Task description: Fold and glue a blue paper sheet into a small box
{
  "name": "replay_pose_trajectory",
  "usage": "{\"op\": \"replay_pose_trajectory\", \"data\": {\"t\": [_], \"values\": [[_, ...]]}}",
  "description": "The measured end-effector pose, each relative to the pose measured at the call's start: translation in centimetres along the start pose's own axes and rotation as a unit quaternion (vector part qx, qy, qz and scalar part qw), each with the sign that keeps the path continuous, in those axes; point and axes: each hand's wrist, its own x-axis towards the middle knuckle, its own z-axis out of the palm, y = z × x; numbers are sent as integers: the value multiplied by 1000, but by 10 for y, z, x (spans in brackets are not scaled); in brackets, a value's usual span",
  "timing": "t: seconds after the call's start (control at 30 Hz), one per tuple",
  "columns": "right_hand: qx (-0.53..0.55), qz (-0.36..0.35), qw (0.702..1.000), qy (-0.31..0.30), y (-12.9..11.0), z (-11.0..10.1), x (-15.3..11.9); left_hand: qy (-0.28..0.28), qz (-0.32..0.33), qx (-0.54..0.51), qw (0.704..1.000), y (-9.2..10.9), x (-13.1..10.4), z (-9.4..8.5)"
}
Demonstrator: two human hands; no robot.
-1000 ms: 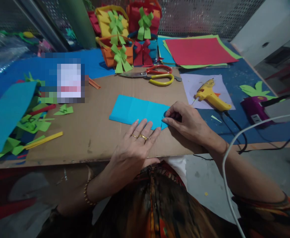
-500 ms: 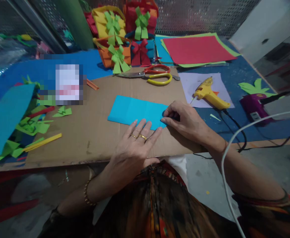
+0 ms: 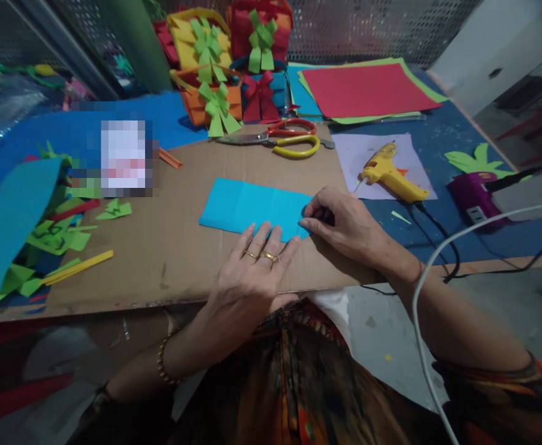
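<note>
No text, label, brand or number can be read; the pale patch point(image 3: 123, 148) toward ten o'clock is pixelated.

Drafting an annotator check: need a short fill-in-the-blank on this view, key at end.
1. The hand wearing rings is the ____ one.
2. Of the blue paper's left and right ends, the right hand is at the ____ one.
3. The handles of the scissors are red and ____.
4. The glue gun's body is ____.

Missing words: left; right; yellow; yellow.
</note>
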Motion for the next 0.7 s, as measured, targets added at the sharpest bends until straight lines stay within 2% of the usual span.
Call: {"op": "replay_pose_trajectory", "data": {"t": [0.17, 0.27, 0.33, 0.43, 0.53, 0.7], "values": [[-21, -36, 999, 12, 4, 1, -2, 2, 4, 11, 1000, 1, 1, 3], [-73, -91, 991, 69, 2, 1, -12, -3, 4, 22, 1000, 0, 1, 3], [-154, -133, 973, 105, -4, 2, -23, 0, 13, 28, 1000, -2, 1, 2], [-274, -181, 939, 104, -17, 3, -41, 0, 26, 30, 999, -3, 1, 1], [-318, -179, 926, 97, -27, 5, -54, -5, 24, 32, 999, -3, 2, -1], [-327, -152, 927, 101, -32, 9, -57, -2, 20, 36, 999, -2, 2, -2]]}}
